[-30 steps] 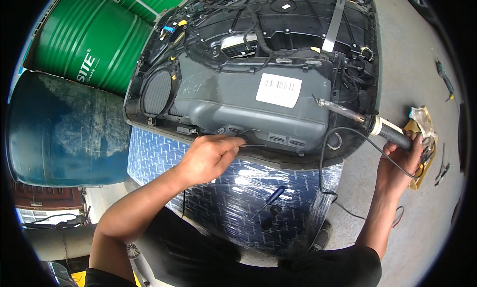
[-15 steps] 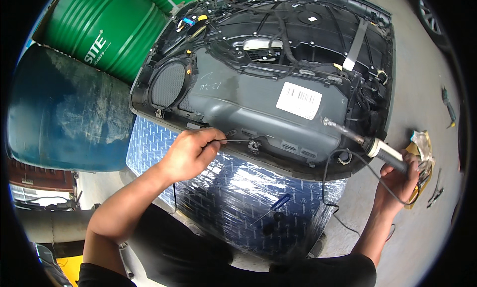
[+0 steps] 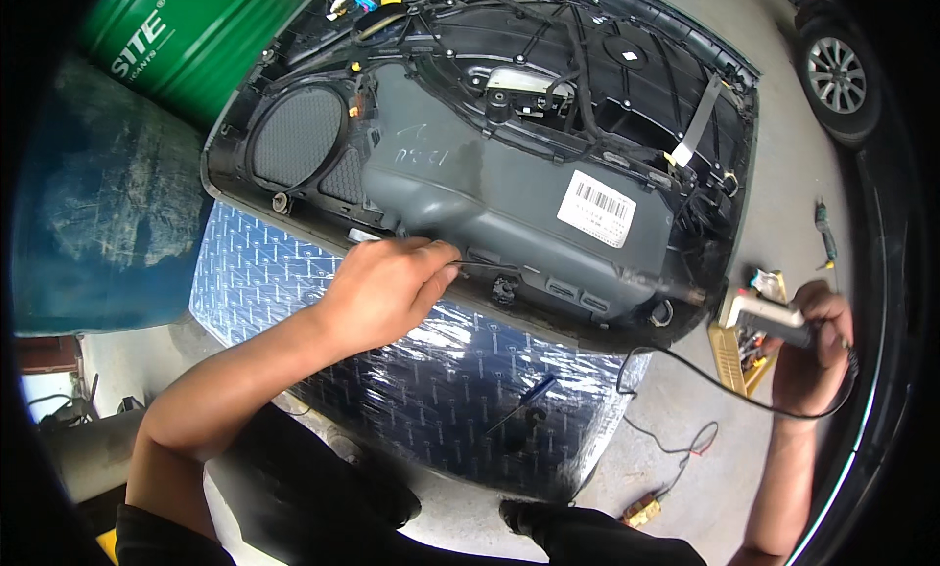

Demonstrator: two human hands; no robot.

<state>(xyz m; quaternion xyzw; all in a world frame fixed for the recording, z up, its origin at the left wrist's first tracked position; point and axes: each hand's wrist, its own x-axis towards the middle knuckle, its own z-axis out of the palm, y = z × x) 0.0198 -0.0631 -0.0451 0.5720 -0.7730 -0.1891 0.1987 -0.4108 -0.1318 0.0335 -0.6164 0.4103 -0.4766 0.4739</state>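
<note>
A dark car door panel (image 3: 509,194) with a barcode label (image 3: 596,207) lies on a plastic-wrapped blue patterned stack (image 3: 264,272). My left hand (image 3: 382,292) is at the panel's near edge, fingers pinched on a thin dark rod or wire (image 3: 480,265), beside a small lumpy dark spot (image 3: 504,290). My right hand (image 3: 811,355) grips the white-and-black handle of a heated hand tool (image 3: 769,313); its metal shaft is motion-blurred, pointing left over the panel's right end. The tool's black cord (image 3: 729,388) loops down from the handle.
A green drum (image 3: 166,37) and a blue drum (image 3: 103,233) stand at left. A blue screwdriver (image 3: 537,390) lies on the wrap. A yellow tool tray (image 3: 729,360), a green-handled tool (image 3: 825,238) and a yellow connector block (image 3: 641,510) are on the floor. A car wheel (image 3: 832,81) stands at right.
My left hand has shifted left along the panel's edge, revealing the dark lumpy spot. My right hand with the tool has moved right. The view has shifted, showing more of the car.
</note>
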